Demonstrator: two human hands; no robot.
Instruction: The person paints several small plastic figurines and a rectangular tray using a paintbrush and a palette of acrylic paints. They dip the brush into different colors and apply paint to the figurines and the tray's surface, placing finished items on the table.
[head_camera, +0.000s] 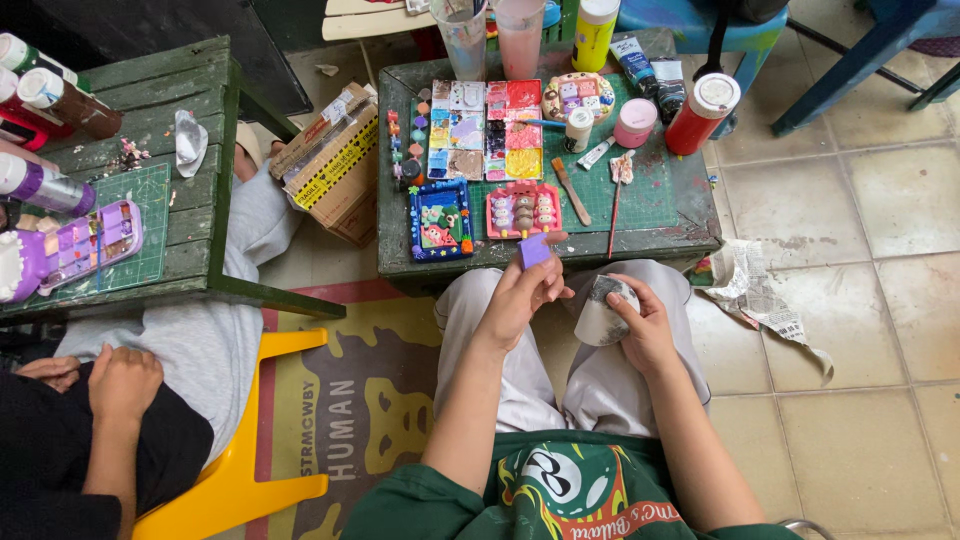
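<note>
Head view, looking straight down on a seated person's lap and a small green table (690, 225). Left hand (520, 295) is raised over the lap at the table's near edge, fingers pinched together on a small purple block (534, 250); the block sits at the fingertips, just in front of the table edge. Right hand (645, 325) is curled around a rounded grey-white object (603, 310), held over the right thigh; the object's surface looks mottled, and its kind cannot be told. The two hands are near each other but apart, and the block does not touch the grey-white object. On the table, on a green cutting mat (650, 195): a paint palette (485, 130) with wells of pink, red, yellow and lilac, a blue decorated tray (440, 220), a pink decorated tray (523, 210) just beyond the purple block, a thin brush (615, 215), a flat wooden stick (571, 192), a pink jar (635, 122) and a red paint bottle (702, 115). Two cups (490, 35) stand at the far edge. Crumpled newspaper (760, 300) lies on the tiled floor to the right. To the left, another person sits on a yellow chair (250, 470) at a second green table (190, 220), with one hand (122, 385) resting in the lap.
</note>
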